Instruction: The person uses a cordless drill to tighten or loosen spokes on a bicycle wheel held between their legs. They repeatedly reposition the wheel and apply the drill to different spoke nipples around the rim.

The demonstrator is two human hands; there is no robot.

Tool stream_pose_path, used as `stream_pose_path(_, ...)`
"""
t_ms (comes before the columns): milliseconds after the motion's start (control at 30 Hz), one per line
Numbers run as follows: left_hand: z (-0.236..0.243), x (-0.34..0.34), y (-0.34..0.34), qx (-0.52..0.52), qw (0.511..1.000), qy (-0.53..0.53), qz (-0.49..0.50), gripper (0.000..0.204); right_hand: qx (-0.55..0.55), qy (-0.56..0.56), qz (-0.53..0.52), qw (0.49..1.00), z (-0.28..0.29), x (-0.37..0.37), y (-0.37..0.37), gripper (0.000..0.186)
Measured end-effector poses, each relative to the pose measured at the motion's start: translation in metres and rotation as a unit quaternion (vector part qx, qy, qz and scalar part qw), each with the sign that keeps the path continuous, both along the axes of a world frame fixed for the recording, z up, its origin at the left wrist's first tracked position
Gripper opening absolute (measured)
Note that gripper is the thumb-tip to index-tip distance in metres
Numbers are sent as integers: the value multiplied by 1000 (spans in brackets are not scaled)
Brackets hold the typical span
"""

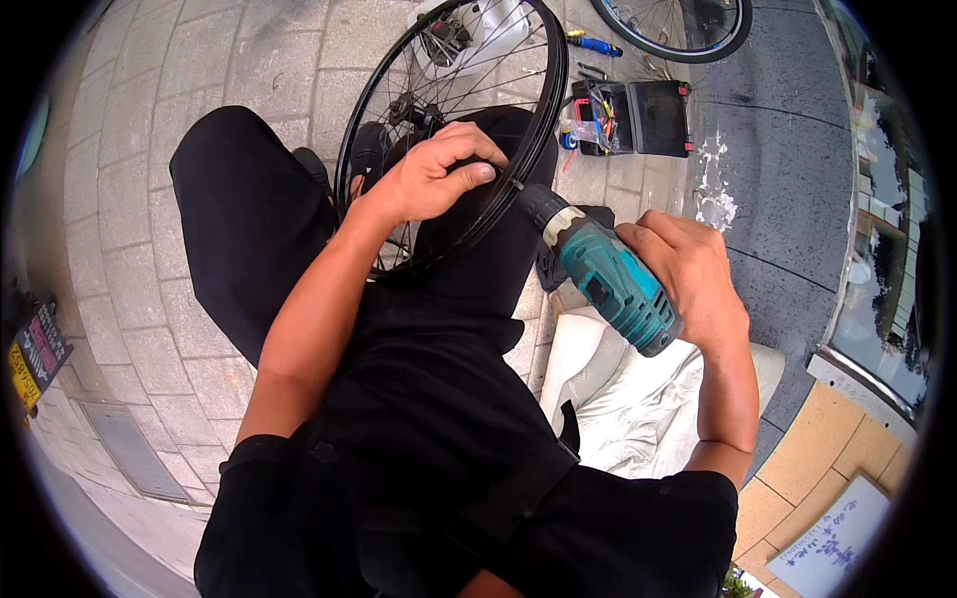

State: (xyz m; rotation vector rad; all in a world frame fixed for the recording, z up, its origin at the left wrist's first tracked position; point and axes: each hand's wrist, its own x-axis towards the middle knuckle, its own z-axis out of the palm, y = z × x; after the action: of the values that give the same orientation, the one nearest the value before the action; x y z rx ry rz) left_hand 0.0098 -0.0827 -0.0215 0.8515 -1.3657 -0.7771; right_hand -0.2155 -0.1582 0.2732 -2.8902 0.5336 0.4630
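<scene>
A black spoked bicycle wheel (548, 75) leans across my lap, with a hub inside it. My left hand (449, 174) is closed at the wheel's right side, its curled fingertips on the rim and thumb just beside them. My right hand (678, 269) grips a teal and black cordless drill (618, 289), its tip pointed at the rim just right of my left fingertips. Whether the tip touches the rim I cannot tell exactly.
An open toolbox (658, 117) lies beyond my right knee, near a blue screwdriver (596, 45). A second wheel (731, 45) is at the top. A white plastic container (498, 22) sits behind my wheel. White padded fabric (638, 419) lies beside me, a window (882, 279) at far right.
</scene>
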Motion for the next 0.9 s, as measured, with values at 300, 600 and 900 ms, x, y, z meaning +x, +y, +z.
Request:
stream_pose_path(300,-5,-14,0,33,993,87,75,8,61,-14,-105,993,-17,-14,-5,36)
stream_pose_path(600,-6,-25,-4,24,989,119,89,9,70,25,-145,987,-16,-20,-9,34)
stream_pose_path(900,-3,-26,-5,25,988,123,93,12,74,39,-164,983,-16,-26,-8,29)
